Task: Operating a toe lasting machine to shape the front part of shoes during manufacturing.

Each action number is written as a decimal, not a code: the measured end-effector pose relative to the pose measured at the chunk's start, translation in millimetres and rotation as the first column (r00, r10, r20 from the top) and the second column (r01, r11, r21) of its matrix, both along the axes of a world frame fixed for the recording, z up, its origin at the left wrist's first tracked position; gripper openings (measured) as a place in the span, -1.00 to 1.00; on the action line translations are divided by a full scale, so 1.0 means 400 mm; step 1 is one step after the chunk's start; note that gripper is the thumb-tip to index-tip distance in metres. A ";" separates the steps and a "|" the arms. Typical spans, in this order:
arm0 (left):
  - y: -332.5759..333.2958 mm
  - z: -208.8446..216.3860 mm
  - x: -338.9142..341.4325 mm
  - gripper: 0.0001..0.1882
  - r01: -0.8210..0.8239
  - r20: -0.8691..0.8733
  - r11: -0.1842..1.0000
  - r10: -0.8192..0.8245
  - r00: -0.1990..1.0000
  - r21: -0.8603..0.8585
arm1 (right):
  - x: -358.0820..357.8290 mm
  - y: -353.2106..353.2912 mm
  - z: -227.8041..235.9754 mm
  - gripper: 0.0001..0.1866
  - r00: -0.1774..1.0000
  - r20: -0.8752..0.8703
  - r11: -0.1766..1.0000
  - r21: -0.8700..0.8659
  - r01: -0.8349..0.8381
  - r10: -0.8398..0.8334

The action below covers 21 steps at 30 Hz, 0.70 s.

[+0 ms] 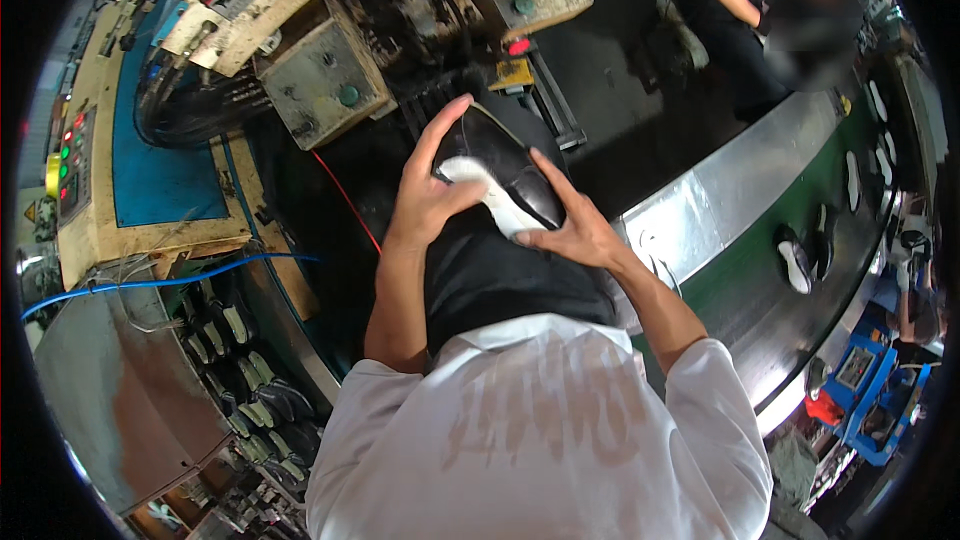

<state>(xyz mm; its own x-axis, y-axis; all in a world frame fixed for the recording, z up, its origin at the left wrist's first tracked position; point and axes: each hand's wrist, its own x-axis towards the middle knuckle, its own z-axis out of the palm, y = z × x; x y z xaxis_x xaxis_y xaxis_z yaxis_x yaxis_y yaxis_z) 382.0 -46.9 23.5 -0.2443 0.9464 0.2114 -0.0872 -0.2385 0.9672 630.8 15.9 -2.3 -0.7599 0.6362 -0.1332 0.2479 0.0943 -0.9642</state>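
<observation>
A black shoe (495,148) with a white curved part along its near side is held between my two hands, in front of a shoe-making machine. My left hand (425,190) wraps its left side, fingers stretched along the black surface and thumb over the white part. On the right side, my right hand (582,225) grips it, with the fingers along the black edge and the thumb at the near end of the white part. Whether the white part is lining or sole I cannot tell.
The machine's grey control boxes (325,90) stand ahead. At left is a lit button panel (75,165); a blue hose (170,282) runs below it. Several shoe lasts (250,380) sit lower left. On the right, a conveyor (730,315) carries shoes (795,260). Another person (740,20) sits at upper right.
</observation>
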 end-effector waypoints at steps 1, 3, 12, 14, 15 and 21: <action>0.022 -0.008 0.001 -0.29 -0.092 0.081 0.991 0.100 0.992 -0.100 | 0.004 0.004 0.014 0.16 1.000 0.009 1.000 -0.006 -0.020 0.020; 0.069 -0.068 -0.001 -0.44 -0.122 0.296 0.960 0.196 0.935 -0.250 | 0.009 0.009 0.029 0.08 0.998 0.049 0.974 -0.219 0.059 -0.050; 0.105 -0.294 0.028 -0.53 -0.105 0.374 0.839 0.345 0.861 -0.533 | 0.069 -0.043 0.009 -0.11 0.816 0.568 0.730 0.514 -0.451 0.104; 0.137 -0.256 -0.013 -0.54 0.027 0.371 0.819 0.231 0.899 -0.574 | 0.089 -0.041 -0.005 -0.15 0.898 0.439 0.816 0.518 -0.256 0.003; 0.152 -0.265 -0.068 -0.68 -0.112 0.243 0.826 0.288 0.926 -0.553 | 0.085 -0.034 -0.004 -0.15 0.900 0.436 0.808 0.525 -0.266 0.013; 0.419 -0.115 -0.416 -0.16 -0.533 0.124 0.831 0.552 0.824 -0.158 | 0.066 0.068 0.076 -0.21 0.944 0.237 0.752 0.659 0.016 -0.228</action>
<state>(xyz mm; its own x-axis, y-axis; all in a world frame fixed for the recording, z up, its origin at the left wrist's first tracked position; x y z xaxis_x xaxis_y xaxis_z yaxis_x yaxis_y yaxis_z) 215.7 120.5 -22.4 -0.7462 0.6652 0.0268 -0.1292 -0.1841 0.9744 657.0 43.0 28.0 -0.6634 0.7342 0.1445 0.5524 0.6108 -0.5672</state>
